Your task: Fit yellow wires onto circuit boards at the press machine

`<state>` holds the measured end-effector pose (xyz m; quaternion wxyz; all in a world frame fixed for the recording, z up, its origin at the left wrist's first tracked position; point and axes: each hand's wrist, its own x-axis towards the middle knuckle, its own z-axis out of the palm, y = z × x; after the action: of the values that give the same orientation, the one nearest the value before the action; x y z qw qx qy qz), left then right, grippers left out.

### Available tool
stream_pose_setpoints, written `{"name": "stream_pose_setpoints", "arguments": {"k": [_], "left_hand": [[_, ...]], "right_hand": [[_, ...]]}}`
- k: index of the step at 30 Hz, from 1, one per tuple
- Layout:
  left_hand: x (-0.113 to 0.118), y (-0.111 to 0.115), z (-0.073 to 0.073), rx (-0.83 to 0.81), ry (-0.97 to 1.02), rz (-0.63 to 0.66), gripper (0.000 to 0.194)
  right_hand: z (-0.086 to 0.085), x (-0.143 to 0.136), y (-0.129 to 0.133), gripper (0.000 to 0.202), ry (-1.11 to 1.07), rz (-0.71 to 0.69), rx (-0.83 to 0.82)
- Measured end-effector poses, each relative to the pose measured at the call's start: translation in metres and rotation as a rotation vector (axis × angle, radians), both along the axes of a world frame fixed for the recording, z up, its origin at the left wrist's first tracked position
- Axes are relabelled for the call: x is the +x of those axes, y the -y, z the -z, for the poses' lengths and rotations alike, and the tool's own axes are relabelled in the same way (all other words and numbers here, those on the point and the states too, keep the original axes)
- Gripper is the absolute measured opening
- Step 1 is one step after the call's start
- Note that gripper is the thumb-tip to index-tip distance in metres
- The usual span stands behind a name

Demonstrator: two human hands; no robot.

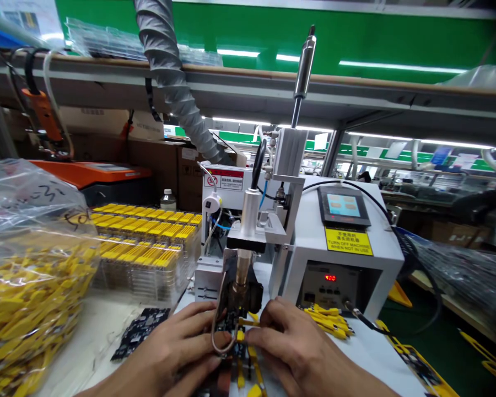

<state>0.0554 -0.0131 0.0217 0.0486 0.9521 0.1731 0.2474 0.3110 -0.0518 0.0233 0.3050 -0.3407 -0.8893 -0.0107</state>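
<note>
My left hand (pixel 186 344) is closed at the left edge of a dark circuit board (pixel 230 318) under the head of a bench soldering machine (pixel 243 273). Across from it, my right hand (pixel 295 344) pinches a small yellow flat strip (pixel 240 335) lying over the board. Both hands' fingertips nearly meet below the metal head. A thin pinkish-brown cable (pixel 215 336) loops down in front of my left fingers. Lower between the hands lie more yellow strips (pixel 254 366). The fingers hide much of the board.
A pile of yellow strips (pixel 328 321) lies to the right by the control box (pixel 339 270). Dark boards (pixel 140 331) lie at left. A plastic bag of yellow parts (pixel 28 309) and stacked clear trays (pixel 149 281) stand farther left. A grey hose (pixel 165 60) hangs above.
</note>
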Motion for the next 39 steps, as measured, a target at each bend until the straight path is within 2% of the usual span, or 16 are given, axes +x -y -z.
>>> {"name": "stream_pose_setpoints", "arguments": {"k": [5, 10, 21, 29, 39], "left_hand": [[-0.006, -0.005, 0.017, 0.038, 0.157, -0.105, 0.058], [-0.01, -0.004, 0.026, 0.043, 0.132, -0.143, 0.051], [-0.002, 0.003, 0.004, -0.051, 0.109, -0.147, 0.045], [-0.005, 0.004, 0.009, -0.065, 0.104, -0.14, 0.048], [-0.003, 0.007, 0.004, -0.045, 0.096, -0.174, 0.047]], "right_hand": [[0.0, 0.0, -0.001, 0.021, -0.003, -0.009, 0.034], [0.001, 0.001, 0.0, 0.026, 0.025, 0.011, 0.021], [0.001, 0.001, 0.004, 0.025, 0.122, 0.039, 0.028], [0.006, 0.002, 0.001, 0.022, 0.113, 0.051, 0.072], [0.003, 0.002, 0.0, 0.017, 0.101, 0.027, 0.068]]}}
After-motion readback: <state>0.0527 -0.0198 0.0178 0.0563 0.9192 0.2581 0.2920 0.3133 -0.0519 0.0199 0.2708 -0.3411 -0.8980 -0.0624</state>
